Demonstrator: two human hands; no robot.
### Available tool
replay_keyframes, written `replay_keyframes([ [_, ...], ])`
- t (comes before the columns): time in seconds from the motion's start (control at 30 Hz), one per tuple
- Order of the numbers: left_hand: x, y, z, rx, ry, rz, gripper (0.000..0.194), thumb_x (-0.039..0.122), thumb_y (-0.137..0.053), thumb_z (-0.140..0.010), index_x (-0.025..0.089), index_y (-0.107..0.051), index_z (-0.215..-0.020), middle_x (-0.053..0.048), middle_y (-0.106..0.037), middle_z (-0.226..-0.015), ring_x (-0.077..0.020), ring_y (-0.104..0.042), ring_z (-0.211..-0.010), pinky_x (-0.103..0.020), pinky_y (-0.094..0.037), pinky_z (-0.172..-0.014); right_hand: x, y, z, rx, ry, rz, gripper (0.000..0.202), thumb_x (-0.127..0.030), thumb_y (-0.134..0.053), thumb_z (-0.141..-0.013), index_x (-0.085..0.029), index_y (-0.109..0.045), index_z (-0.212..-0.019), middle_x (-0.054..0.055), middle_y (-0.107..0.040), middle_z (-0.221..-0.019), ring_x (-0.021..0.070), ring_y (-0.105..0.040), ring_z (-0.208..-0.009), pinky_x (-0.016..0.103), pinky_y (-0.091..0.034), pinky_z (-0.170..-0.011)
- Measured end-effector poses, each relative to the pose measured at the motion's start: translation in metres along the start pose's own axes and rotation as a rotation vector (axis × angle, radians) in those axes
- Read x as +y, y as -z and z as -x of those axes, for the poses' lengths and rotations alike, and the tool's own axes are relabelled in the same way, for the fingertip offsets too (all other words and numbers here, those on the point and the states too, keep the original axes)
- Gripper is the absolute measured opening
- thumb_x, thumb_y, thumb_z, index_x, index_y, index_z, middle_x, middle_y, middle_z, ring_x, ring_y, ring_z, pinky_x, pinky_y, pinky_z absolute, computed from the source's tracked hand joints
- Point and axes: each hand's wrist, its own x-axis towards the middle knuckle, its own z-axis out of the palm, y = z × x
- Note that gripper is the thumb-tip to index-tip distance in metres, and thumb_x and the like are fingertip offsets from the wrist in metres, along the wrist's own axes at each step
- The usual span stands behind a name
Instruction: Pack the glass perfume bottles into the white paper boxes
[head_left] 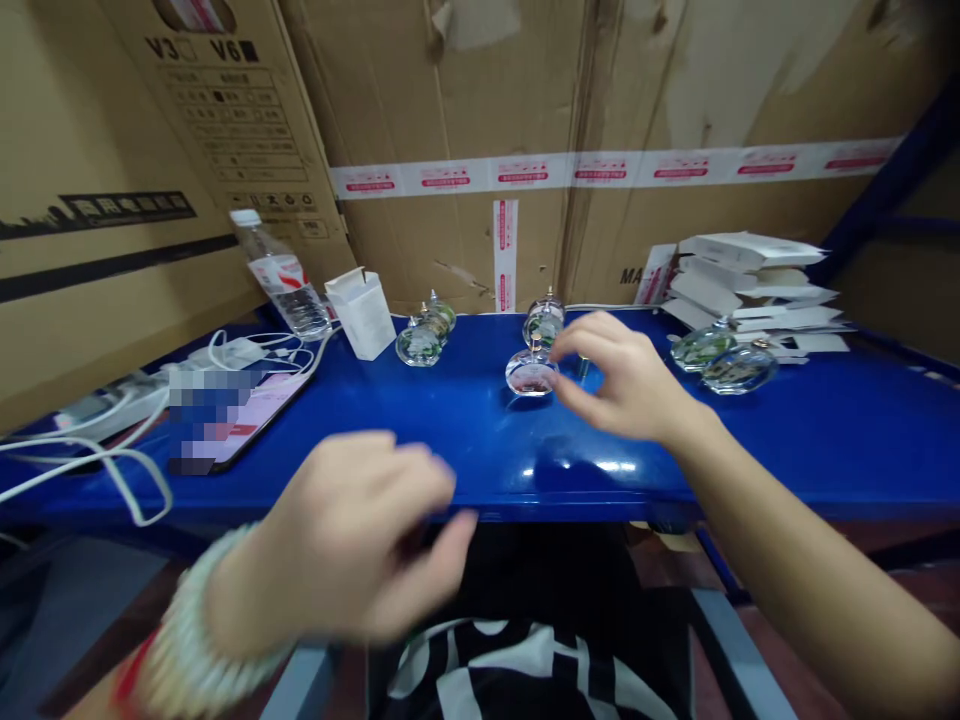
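My right hand (pixel 611 380) reaches over the blue table, its thumb and index finger apart at the right edge of a round glass perfume bottle (pixel 531 376) with a pinkish tint. Behind that bottle stand more clear perfume bottles (pixel 544 322). A small gold-topped piece (pixel 583 366) shows in the gap between the right thumb and index finger; the hand hides the rest of it. Nearer to me, my left hand (pixel 367 535) hovers in front of the table edge, blurred by motion. Its fingers are curled, the thumb is apart from them, and nothing shows in it.
Perfume bottles (pixel 420 342) stand left of centre beside a white box (pixel 361 314). At right, two more bottles (pixel 739 370) sit before stacked white cartons (pixel 750 285). A water bottle (pixel 285 280), phone (pixel 247 420) and white cables (pixel 120 460) occupy the left. Cardboard (pixel 450 110) walls the back.
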Motion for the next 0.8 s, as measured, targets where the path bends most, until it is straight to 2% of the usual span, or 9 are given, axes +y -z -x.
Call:
replay_keyframes([
  [0.03,0.005,-0.004,-0.027,-0.096,-0.127,-0.07,0.021,0.047,-0.069,-0.063,0.028,-0.061,-0.06,0.0,-0.052,-0.053,-0.0179,-0.051,-0.054,-0.036,-0.049,-0.062,0.01,-0.002,-0.013,-0.008,-0.022,0.027,0.008,-0.023,-0.057,-0.078,-0.019,-0.062,-0.082,0.006,-0.066,-0.085,0.0204,-0.058,-0.083,0.036,-0.047,-0.078],
  [0.1,0.009,-0.014,-0.085,-0.161,-0.289,-0.187,0.018,0.039,-0.062,-0.071,0.022,-0.061,-0.065,0.0,-0.052,-0.055,-0.0167,-0.053,-0.057,-0.035,-0.047,-0.067,0.033,-0.008,-0.036,-0.026,-0.084,0.069,0.008,-0.019,-0.055,-0.075,-0.018,-0.063,-0.078,0.006,-0.066,-0.081,0.0212,-0.057,-0.084,0.035,-0.045,-0.077],
  [0.2,0.004,-0.036,-0.154,-0.022,-0.285,-0.194,0.013,0.026,-0.056,-0.075,0.016,-0.063,-0.07,-0.001,-0.055,-0.059,-0.0163,-0.054,-0.062,-0.035,-0.044,-0.072,0.068,-0.026,-0.05,0.017,-0.185,0.082,0.011,-0.016,-0.053,-0.072,-0.017,-0.063,-0.076,0.007,-0.066,-0.08,0.0206,-0.057,-0.082,0.035,-0.043,-0.078],
  [0.27,-0.004,-0.053,-0.176,0.061,-0.256,-0.113,0.012,0.024,-0.054,-0.076,0.015,-0.062,-0.071,-0.002,-0.057,-0.061,-0.0154,-0.052,-0.063,-0.034,-0.043,-0.071,0.084,-0.037,-0.046,0.112,-0.258,0.08,0.012,-0.018,-0.051,-0.073,-0.017,-0.063,-0.076,0.007,-0.067,-0.08,0.0204,-0.057,-0.081,0.034,-0.044,-0.077],
  [0.4,-0.025,-0.086,-0.177,0.112,-0.268,-0.029,0.017,0.031,-0.053,-0.079,0.016,-0.06,-0.074,-0.002,-0.057,-0.065,-0.0146,-0.05,-0.063,-0.031,-0.04,-0.066,0.096,-0.044,-0.027,0.247,-0.371,0.07,0.012,-0.021,-0.05,-0.073,-0.019,-0.062,-0.073,0.008,-0.068,-0.081,0.0196,-0.058,-0.078,0.032,-0.046,-0.072],
  [0.5,-0.038,-0.1,-0.167,0.029,-0.339,0.054,0.021,0.033,-0.05,-0.082,0.016,-0.061,-0.085,-0.004,-0.061,-0.075,-0.0153,-0.053,-0.067,-0.031,-0.042,-0.068,0.098,-0.032,-0.017,0.246,-0.535,0.038,0.015,-0.023,-0.05,-0.071,-0.017,-0.064,-0.075,0.007,-0.068,-0.08,0.0169,-0.057,-0.072,0.03,-0.044,-0.068],
  [0.57,-0.043,-0.104,-0.162,-0.081,-0.386,0.085,0.028,0.037,-0.05,-0.083,0.015,-0.061,-0.097,-0.005,-0.063,-0.084,-0.0165,-0.055,-0.072,-0.032,-0.044,-0.071,0.099,-0.02,-0.014,0.105,-0.665,0.002,0.017,-0.025,-0.052,-0.07,-0.015,-0.064,-0.074,0.005,-0.066,-0.073,0.015,-0.055,-0.067,0.027,-0.042,-0.065],
  [0.67,-0.043,-0.106,-0.16,-0.252,-0.41,0.043,0.048,0.053,-0.056,-0.08,0.015,-0.059,-0.11,-0.008,-0.064,-0.099,-0.0205,-0.058,-0.085,-0.035,-0.045,-0.078,0.099,-0.008,-0.014,-0.219,-0.824,0.005,0.027,-0.04,-0.058,-0.072,-0.014,-0.065,-0.073,0.004,-0.065,-0.07,0.0147,-0.055,-0.066,0.026,-0.038,-0.061],
  [0.8,-0.038,-0.108,-0.159,-0.365,-0.385,-0.016,0.064,0.068,-0.064,-0.068,0.016,-0.062,-0.106,-0.008,-0.066,-0.102,-0.0227,-0.059,-0.087,-0.033,-0.044,-0.075,0.097,-0.009,-0.018,-0.548,-0.911,0.119,0.048,-0.065,-0.062,-0.068,-0.017,-0.066,-0.075,0.006,-0.07,-0.081,0.0186,-0.06,-0.075,0.027,-0.04,-0.063],
])
